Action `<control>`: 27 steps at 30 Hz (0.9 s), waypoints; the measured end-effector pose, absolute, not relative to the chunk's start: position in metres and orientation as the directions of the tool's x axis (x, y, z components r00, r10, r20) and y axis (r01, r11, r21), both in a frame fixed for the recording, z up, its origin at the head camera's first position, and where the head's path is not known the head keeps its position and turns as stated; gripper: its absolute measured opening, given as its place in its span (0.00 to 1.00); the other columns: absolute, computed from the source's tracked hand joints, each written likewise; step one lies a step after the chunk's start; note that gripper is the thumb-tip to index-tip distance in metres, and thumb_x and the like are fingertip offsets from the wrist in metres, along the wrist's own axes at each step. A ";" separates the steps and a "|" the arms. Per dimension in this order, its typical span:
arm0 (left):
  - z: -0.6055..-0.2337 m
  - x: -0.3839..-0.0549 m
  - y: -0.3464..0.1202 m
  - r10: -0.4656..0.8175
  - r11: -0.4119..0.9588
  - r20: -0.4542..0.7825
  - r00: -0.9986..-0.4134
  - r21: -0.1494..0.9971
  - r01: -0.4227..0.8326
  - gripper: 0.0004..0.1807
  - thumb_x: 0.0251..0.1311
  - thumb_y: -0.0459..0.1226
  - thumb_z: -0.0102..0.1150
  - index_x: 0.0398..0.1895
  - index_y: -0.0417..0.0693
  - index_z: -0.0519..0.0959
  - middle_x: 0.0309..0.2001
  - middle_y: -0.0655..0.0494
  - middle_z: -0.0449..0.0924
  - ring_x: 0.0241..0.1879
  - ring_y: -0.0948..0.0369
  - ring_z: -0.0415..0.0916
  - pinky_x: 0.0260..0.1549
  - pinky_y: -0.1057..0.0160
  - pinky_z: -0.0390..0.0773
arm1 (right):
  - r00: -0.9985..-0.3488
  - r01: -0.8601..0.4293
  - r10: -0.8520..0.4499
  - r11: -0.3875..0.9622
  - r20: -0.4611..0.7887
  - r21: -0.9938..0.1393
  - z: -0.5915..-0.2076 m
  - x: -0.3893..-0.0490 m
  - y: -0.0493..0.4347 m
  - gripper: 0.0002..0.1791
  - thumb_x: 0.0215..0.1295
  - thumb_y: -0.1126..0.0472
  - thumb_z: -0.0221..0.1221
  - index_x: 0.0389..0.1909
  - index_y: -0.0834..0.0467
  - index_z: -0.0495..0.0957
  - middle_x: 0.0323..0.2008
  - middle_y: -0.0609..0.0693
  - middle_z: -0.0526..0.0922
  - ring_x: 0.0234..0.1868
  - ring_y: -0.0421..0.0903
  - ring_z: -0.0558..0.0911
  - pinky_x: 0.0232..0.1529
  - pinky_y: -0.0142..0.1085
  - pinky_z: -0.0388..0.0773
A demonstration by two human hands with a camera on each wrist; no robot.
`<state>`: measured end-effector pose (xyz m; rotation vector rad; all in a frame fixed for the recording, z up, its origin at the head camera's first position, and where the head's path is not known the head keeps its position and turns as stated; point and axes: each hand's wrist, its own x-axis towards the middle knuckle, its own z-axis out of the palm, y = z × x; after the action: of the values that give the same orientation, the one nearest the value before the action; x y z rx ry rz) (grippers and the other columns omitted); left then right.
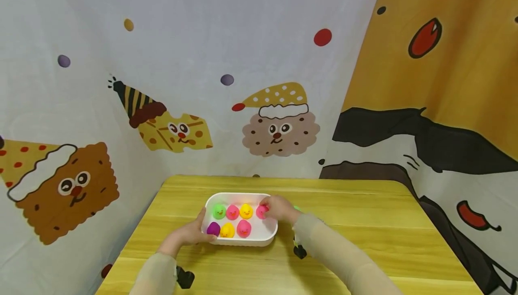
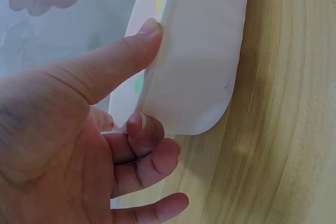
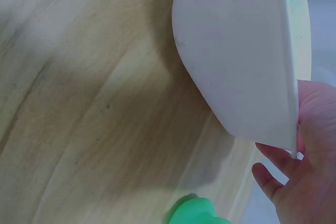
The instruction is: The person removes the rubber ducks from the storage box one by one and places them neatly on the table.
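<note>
A white plastic tray [image 1: 238, 242] holds several small toy ducks in two rows. At its left end my left hand [image 1: 190, 233] grips it, the thumb over the rim and the other fingers at the corner. My right hand [image 1: 281, 209] reaches over the right end and pinches a pink toy duck [image 1: 261, 212] in the back row, partly hidden by the fingers. Beside that duck stand a yellow duck [image 1: 246, 211], another pink duck [image 1: 232, 212] and a green duck [image 1: 219, 212]. In front are a purple duck [image 1: 213, 229], a yellow duck [image 1: 227, 230] and a pink duck [image 1: 244, 229].
On the wooden table [image 1: 364, 232], a green toy [image 3: 197, 212] lies right of the tray, mostly hidden behind my right hand in the head view. A cloth with cartoon prints [image 1: 222, 38] hangs behind the table.
</note>
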<state>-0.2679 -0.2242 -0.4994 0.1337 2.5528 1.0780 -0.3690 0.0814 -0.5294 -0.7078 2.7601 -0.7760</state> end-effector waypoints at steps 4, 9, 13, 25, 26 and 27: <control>-0.500 -0.267 -0.223 0.230 0.698 -0.283 -0.931 0.714 -0.045 0.63 0.53 0.44 0.72 0.74 0.31 0.33 0.68 0.22 0.48 0.63 0.32 0.59 0.60 0.37 0.59 | -0.877 -0.394 -0.479 0.759 -0.037 -0.518 -0.533 -0.367 0.082 0.18 0.57 0.62 0.68 0.50 0.58 0.82 0.49 0.51 0.83 0.48 0.47 0.79 0.54 0.43 0.73; -0.499 -0.266 -0.223 0.233 0.696 -0.283 -0.930 0.717 -0.044 0.63 0.53 0.43 0.72 0.74 0.31 0.33 0.69 0.22 0.46 0.62 0.34 0.60 0.59 0.38 0.62 | -0.877 -0.409 -0.481 0.761 -0.014 -0.504 -0.536 -0.368 0.082 0.15 0.57 0.63 0.69 0.46 0.56 0.84 0.43 0.48 0.84 0.41 0.44 0.79 0.49 0.41 0.75; -0.500 -0.267 -0.223 0.238 0.685 -0.282 -0.929 0.727 -0.045 0.63 0.53 0.42 0.72 0.74 0.31 0.32 0.69 0.21 0.44 0.62 0.34 0.60 0.58 0.39 0.64 | -0.874 -0.415 -0.486 0.754 -0.008 -0.510 -0.534 -0.368 0.083 0.13 0.56 0.64 0.68 0.44 0.55 0.84 0.39 0.45 0.83 0.37 0.42 0.77 0.46 0.39 0.75; -0.501 -0.270 -0.225 0.239 0.677 -0.293 -0.926 0.733 -0.057 0.63 0.53 0.43 0.72 0.74 0.33 0.32 0.70 0.23 0.41 0.66 0.31 0.52 0.61 0.35 0.54 | -0.856 -0.424 -0.515 0.659 0.038 -0.622 -0.522 -0.370 0.091 0.12 0.58 0.65 0.67 0.43 0.60 0.84 0.40 0.49 0.84 0.41 0.46 0.78 0.49 0.42 0.74; -0.502 -0.269 -0.225 0.238 0.681 -0.294 -0.925 0.730 -0.057 0.63 0.53 0.44 0.72 0.74 0.33 0.32 0.70 0.23 0.42 0.66 0.31 0.52 0.62 0.35 0.53 | -0.857 -0.423 -0.514 0.658 0.039 -0.623 -0.522 -0.370 0.092 0.12 0.58 0.64 0.67 0.43 0.59 0.84 0.41 0.49 0.84 0.42 0.46 0.78 0.49 0.42 0.74; -0.503 -0.269 -0.225 0.238 0.683 -0.296 -0.925 0.728 -0.057 0.64 0.52 0.44 0.72 0.74 0.33 0.32 0.70 0.23 0.42 0.66 0.31 0.52 0.62 0.35 0.53 | -0.857 -0.424 -0.514 0.659 0.041 -0.621 -0.522 -0.369 0.093 0.12 0.58 0.64 0.67 0.43 0.59 0.84 0.41 0.49 0.84 0.42 0.47 0.78 0.49 0.42 0.74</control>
<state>-0.2691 -0.2252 -0.5026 0.1417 2.5285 1.1109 -0.3694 0.0929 -0.5220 -0.7776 2.7336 -0.9707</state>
